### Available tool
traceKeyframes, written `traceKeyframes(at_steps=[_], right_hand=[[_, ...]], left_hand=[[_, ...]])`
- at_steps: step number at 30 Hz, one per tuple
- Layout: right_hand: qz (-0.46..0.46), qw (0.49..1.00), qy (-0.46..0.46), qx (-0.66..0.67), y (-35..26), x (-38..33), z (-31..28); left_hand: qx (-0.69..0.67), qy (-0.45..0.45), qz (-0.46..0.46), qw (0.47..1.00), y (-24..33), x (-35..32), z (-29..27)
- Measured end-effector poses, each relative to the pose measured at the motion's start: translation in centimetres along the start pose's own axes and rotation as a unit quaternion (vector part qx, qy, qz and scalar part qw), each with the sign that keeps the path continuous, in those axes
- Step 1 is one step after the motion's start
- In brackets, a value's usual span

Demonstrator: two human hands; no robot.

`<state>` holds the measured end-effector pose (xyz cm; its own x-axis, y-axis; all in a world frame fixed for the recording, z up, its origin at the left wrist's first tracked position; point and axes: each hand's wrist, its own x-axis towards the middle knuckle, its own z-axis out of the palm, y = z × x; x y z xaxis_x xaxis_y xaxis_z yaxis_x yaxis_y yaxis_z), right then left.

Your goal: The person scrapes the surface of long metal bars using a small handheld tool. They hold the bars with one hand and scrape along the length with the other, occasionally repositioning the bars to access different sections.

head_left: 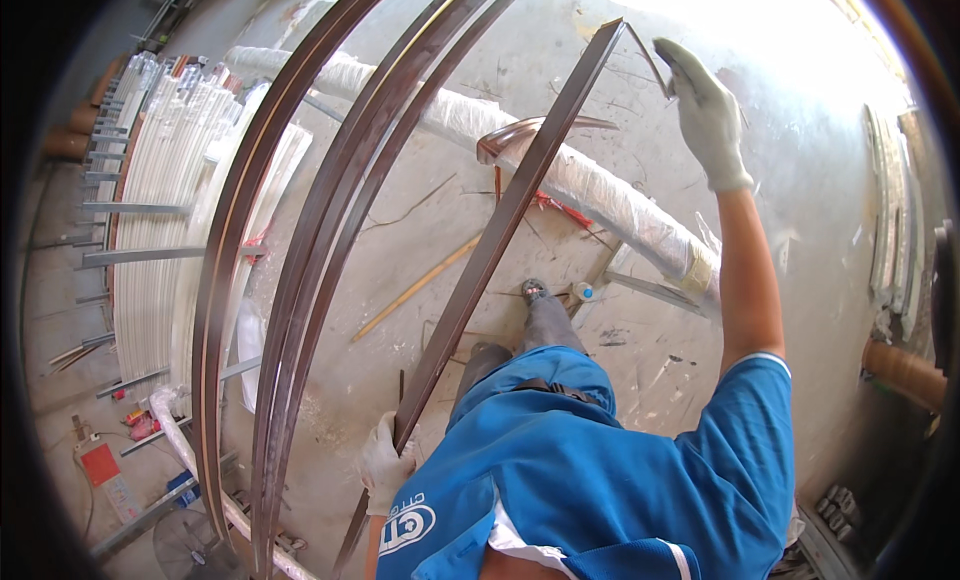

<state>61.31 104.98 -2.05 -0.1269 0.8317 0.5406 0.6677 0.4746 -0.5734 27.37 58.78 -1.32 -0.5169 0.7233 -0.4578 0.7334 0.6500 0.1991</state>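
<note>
A gloved left hand (385,465) grips the lower stretch of a long brown metal profile (500,230), slanting above the concrete floor (640,360). The gloved right hand (708,110) closes on a thin strip (648,55) at the profile's far end, beside stacked brown profiles (320,220).

The concrete floor (640,100) carries a long wrapped bundle (600,195), a wooden stick (415,290) and stacked white profiles (165,210).

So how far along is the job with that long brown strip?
Already stacked: brown strips stand on edge beside white strips. In hand: one brown strip, left hand gripping its near end, right hand at its far end. Left: the wrapped bundle lies unopened on the floor.
</note>
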Motion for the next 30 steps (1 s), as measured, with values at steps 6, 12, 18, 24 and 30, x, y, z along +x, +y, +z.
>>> traceKeyframes(at_steps=[6, 12, 18, 24, 30], right_hand=[[-0.022, 0.991, -0.058, -0.122, 4.4, 6.1, 5.8], [-0.103, 0.965, -0.068, -0.232, 7.0, 7.3, 8.0], [-0.076, 0.983, -0.024, -0.167, 4.8, 3.2, 8.1], [-0.063, 0.986, -0.072, -0.137, -3.6, -3.3, 7.0], [-0.138, 0.971, -0.108, -0.163, -14.3, -13.0, 6.7]], left_hand=[[-0.002, 0.024, 0.038, 0.999, -0.7, 0.2, 1.0], [0.027, 0.051, 0.029, 0.998, -0.3, -0.4, 1.3], [0.024, 0.036, 0.032, 0.999, -0.9, 0.0, 0.8], [0.039, 0.028, 0.038, 0.998, -0.6, 0.3, 0.4], [0.017, 0.004, 0.016, 1.0, 0.1, 0.5, 0.1]])
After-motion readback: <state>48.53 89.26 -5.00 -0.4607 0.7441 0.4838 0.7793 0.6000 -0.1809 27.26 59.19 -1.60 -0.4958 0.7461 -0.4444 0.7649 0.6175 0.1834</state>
